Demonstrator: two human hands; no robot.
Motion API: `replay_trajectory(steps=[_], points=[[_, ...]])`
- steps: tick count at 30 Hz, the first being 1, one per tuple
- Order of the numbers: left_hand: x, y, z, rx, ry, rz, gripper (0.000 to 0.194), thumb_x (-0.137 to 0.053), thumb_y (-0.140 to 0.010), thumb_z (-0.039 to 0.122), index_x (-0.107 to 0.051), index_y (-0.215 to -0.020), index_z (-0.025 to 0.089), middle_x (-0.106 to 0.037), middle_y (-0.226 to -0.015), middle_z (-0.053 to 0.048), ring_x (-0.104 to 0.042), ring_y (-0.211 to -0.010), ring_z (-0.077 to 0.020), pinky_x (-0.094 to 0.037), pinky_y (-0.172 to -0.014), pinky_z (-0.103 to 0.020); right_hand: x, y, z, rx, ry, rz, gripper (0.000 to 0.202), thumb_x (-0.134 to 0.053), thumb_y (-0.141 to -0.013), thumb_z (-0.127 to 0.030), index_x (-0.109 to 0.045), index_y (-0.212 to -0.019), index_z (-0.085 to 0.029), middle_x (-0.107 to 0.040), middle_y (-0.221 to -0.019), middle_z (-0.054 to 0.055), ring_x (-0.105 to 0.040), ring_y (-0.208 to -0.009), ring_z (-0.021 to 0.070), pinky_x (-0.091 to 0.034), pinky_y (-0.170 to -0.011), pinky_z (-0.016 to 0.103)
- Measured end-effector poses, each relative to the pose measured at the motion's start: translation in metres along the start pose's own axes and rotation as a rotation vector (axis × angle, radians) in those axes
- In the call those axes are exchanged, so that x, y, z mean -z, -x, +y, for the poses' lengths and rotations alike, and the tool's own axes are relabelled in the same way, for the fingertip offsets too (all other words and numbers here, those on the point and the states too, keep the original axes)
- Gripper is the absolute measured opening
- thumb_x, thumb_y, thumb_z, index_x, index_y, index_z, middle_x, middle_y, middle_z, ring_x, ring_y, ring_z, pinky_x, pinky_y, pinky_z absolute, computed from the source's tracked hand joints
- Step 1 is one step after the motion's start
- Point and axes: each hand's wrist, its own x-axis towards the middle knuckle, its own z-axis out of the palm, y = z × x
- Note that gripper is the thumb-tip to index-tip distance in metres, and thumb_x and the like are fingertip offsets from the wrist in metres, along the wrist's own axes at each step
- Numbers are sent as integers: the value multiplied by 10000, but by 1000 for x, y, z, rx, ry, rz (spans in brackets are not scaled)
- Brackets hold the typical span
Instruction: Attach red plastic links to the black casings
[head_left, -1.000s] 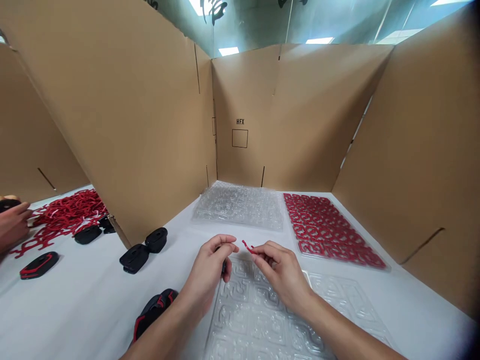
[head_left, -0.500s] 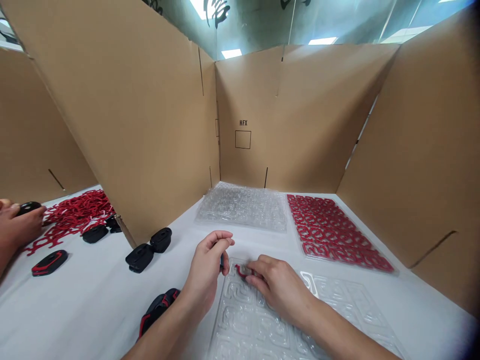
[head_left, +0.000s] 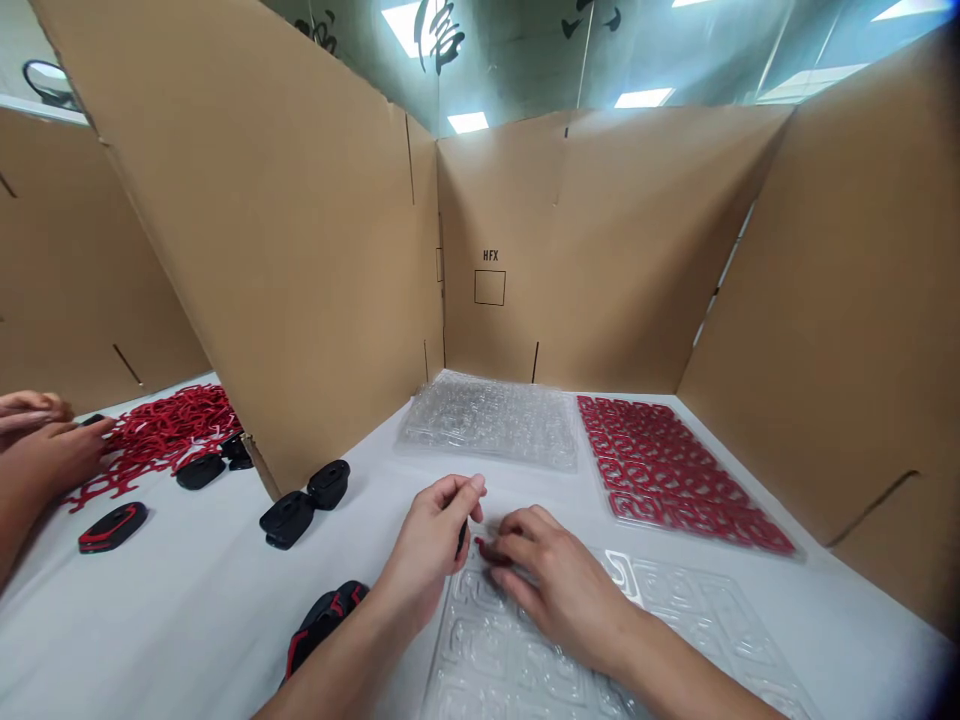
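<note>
My left hand [head_left: 442, 530] is closed around a dark object, of which only a black edge shows below the fingers. My right hand [head_left: 551, 575] rests over the far left corner of a clear moulded plastic tray [head_left: 517, 655]. A small red piece [head_left: 481, 545] pokes out at the fingertips of that hand, which are bent around it. Whether the piece lies in a tray pocket is hidden by the fingers. Beside my left forearm lie black and red parts [head_left: 322, 620].
Clear trays [head_left: 487, 420] are stacked at the back. A tray of red pieces [head_left: 675, 470] lies right. Black parts [head_left: 289, 518] sit left, by the cardboard divider [head_left: 300, 300]. Beyond it are another person's hands [head_left: 52, 450] and a red pile [head_left: 176, 425].
The view has shifted slightly. My left thumb and fingers have drawn together, and my right fingers now cover more of the red piece. The other person's hands have moved.
</note>
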Motion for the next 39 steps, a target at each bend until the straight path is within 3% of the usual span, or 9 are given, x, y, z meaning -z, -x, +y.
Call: replay_trajectory(steps=[3, 5, 8, 12, 20, 25, 30, 34, 39], points=[[-4, 3, -1, 53, 23, -18, 399, -670, -735, 560, -594, -778, 171, -430, -613, 76, -273, -374, -21, -145, -365, -192, -1, 0, -2, 25, 28, -62, 146, -609, -882, -176, -707, -978, -228, -631, -960, 57, -569, -942, 218, -484, -832, 321], [-7, 5, -1, 68, 91, -20, 380, -690, -725, 533, -604, -800, 171, -463, -646, 60, -368, -421, -44, -234, -385, -194, -2, -1, -1, 26, 32, -63, 162, -588, -894, -171, -713, -977, -230, -626, -959, 62, -570, -938, 218, -487, -824, 324], [-9, 8, -1, 86, 223, -62, 279, -750, -676, 344, -631, -854, 165, -573, -780, 4, -530, -598, -96, -412, -552, -228, -3, -3, 0, 34, 38, -61, 186, -577, -901, -176, -721, -1004, -234, -628, -976, 73, -573, -944, 226, -487, -824, 335], [-8, 8, -4, 27, 86, -60, 394, -746, -589, 130, -674, -975, 154, -677, -914, -61, -610, -784, -162, -452, -746, -277, -4, -3, 0, 12, 81, -80, 176, -594, -882, -172, -731, -984, -216, -637, -955, 85, -575, -937, 244, -482, -823, 352], [-6, 9, -19, -259, -395, -38, 250, -716, -728, 300, -744, -961, 214, -746, -929, -90, -659, -832, -247, -494, -752, -331, -4, -2, 7, -11, -93, 14, 156, -552, -893, -167, -697, -936, -204, -645, -937, 62, -592, -886, 201, -467, -795, 298], [-8, 12, -25, -330, -453, -68, 251, -615, -825, 302, -744, -1030, 237, -761, -999, -92, -673, -938, -277, -491, -866, -369, -4, -3, 15, -31, -85, 161, 186, -521, -860, -143, -571, -688, -195, -585, -702, 10, -557, -709, 173, -419, -659, 276], [-12, 15, -22, -368, -461, -157, 280, -557, -875, 278, -728, -1093, 238, -740, -1105, -86, -658, -1021, -267, -470, -931, -377, -3, -3, 17, -105, -30, 329, 131, -569, -766, -104, -525, -830, -209, -586, -784, 13, -542, -721, 185, -415, -642, 283], [-14, 16, -19, -295, -377, -179, 308, -644, -827, 374, -713, -1060, 185, -745, -1044, -106, -682, -934, -260, -511, -812, -333, 2, -1, 18, 23, 19, 314, 84, -535, -856, -132, -549, -823, -208, -590, -826, 44, -549, -799, 213, -422, -675, 301], [-9, 18, -11, -397, -637, -103, 255, -617, -837, 406, -773, -919, 223, -755, -918, -79, -663, -843, -250, -471, -750, -321, 3, 0, 17, 77, 123, 275, 167, -516, -828, -50, -582, -830, -204, -576, -812, 45, -532, -800, 214, -410, -667, 302]])
